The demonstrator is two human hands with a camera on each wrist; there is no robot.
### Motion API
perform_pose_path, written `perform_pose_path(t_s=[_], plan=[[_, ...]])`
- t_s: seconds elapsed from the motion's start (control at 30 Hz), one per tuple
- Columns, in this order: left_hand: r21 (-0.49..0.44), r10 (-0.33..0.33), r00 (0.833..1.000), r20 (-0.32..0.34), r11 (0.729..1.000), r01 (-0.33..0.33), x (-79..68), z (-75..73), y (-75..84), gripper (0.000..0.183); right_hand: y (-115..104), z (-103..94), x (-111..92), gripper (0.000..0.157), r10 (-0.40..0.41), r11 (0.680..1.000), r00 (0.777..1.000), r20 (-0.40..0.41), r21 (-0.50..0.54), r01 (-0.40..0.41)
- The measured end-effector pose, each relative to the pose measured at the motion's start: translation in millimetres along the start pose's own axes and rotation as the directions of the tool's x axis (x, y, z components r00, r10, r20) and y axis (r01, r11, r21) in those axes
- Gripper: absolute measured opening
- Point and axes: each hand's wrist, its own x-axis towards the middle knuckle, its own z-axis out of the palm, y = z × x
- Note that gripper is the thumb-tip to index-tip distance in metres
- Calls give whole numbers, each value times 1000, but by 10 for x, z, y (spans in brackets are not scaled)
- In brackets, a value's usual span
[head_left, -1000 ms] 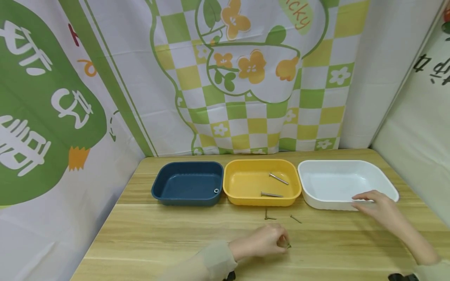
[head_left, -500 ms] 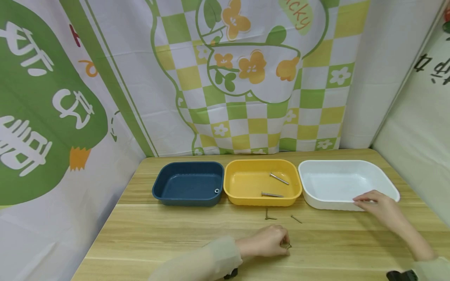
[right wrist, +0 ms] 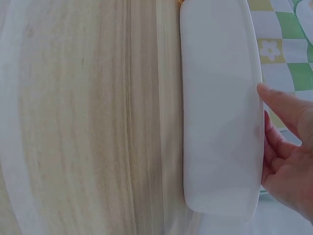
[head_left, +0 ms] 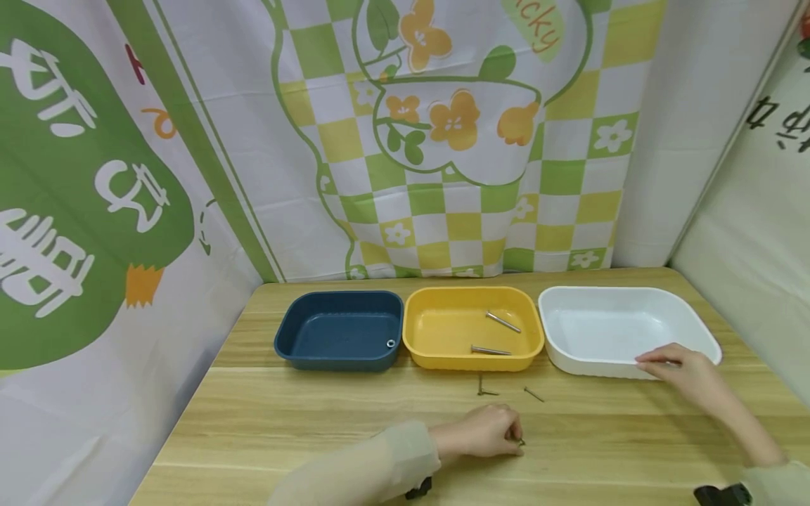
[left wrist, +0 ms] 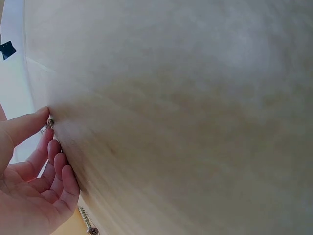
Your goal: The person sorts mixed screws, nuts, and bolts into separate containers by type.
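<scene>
My left hand is low over the table, pinching a small screw between thumb and index fingertip; most of the screw is hidden by the fingers. At the right, my right hand grips the near rim of a white tray, thumb on one side and fingers on the other, as the right wrist view shows. Beyond the left hand lie several loose brassy screws: a crossed pair and a single screw to its right.
A yellow tray in the middle holds two long silver bolts. Left of it, a dark blue tray contains a small nut. The three trays stand side by side along the back of the wooden table, before a patterned curtain.
My left hand has shifted slightly to the right around the screw. The white tray has edged slightly right, with my right hand still at its rim.
</scene>
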Motion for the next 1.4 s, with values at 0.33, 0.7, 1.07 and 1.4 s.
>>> perform_pose_path(t_s=[0.33, 0.7, 1.07, 1.4], plan=[[-12, 38, 999, 12, 999, -38, 11, -15, -21, 7, 52, -11, -30, 9, 75, 996, 996, 42, 45, -77], [-96, 43, 998, 41, 995, -39, 30, -39, -42, 7, 18, -16, -40, 11, 98, 992, 993, 59, 68, -102], [-151, 33, 999, 8, 988, -31, 61, -96, -63, 6, 37, -12, -21, 8, 73, 995, 997, 37, 73, -75], [-229, 24, 998, -56, 973, -36, 96, -224, -64, 6, 32, -8, -18, 9, 83, 993, 996, 39, 82, -86]])
